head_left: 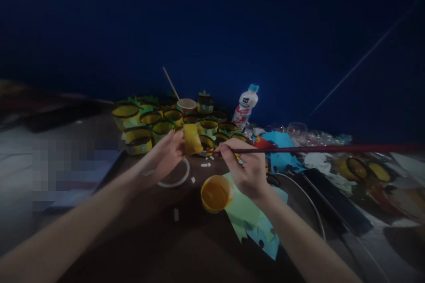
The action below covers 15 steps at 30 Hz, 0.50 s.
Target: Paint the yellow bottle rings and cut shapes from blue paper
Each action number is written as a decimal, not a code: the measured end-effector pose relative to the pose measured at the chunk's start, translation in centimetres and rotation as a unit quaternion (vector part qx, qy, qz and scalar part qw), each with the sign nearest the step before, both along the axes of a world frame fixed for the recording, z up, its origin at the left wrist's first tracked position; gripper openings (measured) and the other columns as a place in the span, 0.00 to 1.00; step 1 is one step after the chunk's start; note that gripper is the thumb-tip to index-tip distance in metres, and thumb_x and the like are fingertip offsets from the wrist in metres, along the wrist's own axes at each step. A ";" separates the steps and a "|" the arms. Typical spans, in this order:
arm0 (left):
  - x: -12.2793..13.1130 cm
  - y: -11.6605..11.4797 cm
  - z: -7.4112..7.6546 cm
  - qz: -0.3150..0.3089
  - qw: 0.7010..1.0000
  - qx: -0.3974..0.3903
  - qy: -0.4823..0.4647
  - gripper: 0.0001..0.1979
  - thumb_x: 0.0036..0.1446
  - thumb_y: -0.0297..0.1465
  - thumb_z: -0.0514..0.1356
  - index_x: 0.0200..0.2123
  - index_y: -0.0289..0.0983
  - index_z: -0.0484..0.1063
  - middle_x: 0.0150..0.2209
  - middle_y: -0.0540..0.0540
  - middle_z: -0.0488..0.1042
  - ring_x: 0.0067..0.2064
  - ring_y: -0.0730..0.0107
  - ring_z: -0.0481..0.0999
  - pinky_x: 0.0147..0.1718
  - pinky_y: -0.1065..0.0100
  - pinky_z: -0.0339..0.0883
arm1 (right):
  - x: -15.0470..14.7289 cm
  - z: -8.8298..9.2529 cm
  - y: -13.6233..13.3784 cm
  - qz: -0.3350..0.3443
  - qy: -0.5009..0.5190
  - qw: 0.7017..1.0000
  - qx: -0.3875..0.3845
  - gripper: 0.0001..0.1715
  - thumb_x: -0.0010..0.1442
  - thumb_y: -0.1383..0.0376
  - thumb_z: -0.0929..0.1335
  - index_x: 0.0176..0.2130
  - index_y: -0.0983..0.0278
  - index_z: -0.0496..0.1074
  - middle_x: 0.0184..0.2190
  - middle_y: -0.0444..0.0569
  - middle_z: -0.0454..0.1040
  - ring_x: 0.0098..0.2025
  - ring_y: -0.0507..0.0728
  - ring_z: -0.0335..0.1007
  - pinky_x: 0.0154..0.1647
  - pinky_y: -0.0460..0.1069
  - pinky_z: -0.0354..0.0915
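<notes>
My left hand (170, 152) grips a small yellow cup (191, 139) by its side, holding it up above the table. In my right hand (244, 166) is a paintbrush (299, 148), its long dark red handle reaching far out to the right. The brush end points left and lies at or very near the lower edge of the yellow cup; whether it touches I cannot tell. Below, between my arms, stands a tub of orange-yellow paint (216, 195). Light green paper (237, 210) with cut edges lies beside it, partly under my right forearm.
Several yellow cups with dark rims (137, 140) crowd the back of the table. Among them stands a paper cup (187, 106) near a thin stick. A white bottle (245, 105) with a blue cap leans behind. Blue paper (280, 143) and a dark phone-like slab (337, 201) lie right.
</notes>
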State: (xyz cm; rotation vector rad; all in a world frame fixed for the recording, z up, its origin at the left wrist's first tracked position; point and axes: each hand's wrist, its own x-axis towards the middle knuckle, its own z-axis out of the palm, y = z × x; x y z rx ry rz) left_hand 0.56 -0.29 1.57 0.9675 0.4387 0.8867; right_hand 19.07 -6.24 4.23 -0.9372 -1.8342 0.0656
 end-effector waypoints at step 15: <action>-0.5 0.2 -0.1 -0.013 0.998 -0.058 -0.003 0.26 0.57 0.43 0.47 0.55 0.35 0.60 0.52 0.41 0.70 0.57 0.56 0.61 0.57 0.56 0.48 | 0.0 0.3 -0.2 0.049 0.032 0.998 0.028 0.08 0.59 0.71 0.62 0.35 0.62 0.70 0.29 0.48 0.74 0.33 0.54 0.70 0.33 0.49 0.67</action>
